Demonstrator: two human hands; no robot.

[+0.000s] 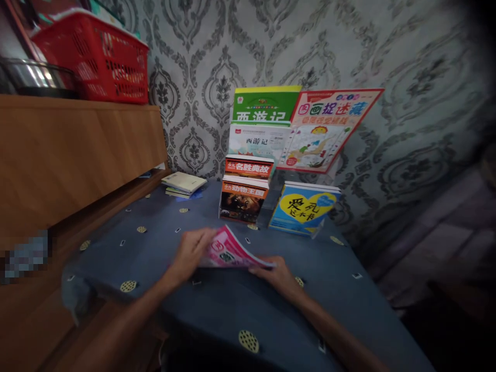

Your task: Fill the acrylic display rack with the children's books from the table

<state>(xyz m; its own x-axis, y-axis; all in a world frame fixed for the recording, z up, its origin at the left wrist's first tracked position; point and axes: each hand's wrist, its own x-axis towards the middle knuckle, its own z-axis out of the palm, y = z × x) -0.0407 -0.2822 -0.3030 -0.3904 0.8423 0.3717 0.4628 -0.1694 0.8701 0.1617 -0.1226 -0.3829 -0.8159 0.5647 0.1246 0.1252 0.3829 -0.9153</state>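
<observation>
The left hand (189, 253) and right hand (278, 275) grip the pink booklet (229, 252) at opposite sides over the desk (155, 257), in front of the standing books (242, 202) — a light, even hold should keep its bend from creasing.

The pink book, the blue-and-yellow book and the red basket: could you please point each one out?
Pink book (228, 252), head view: middle of its cover.
Blue-and-yellow book (304, 209), head view: front cover.
Red basket (96, 62), head view: outer wall.
</observation>
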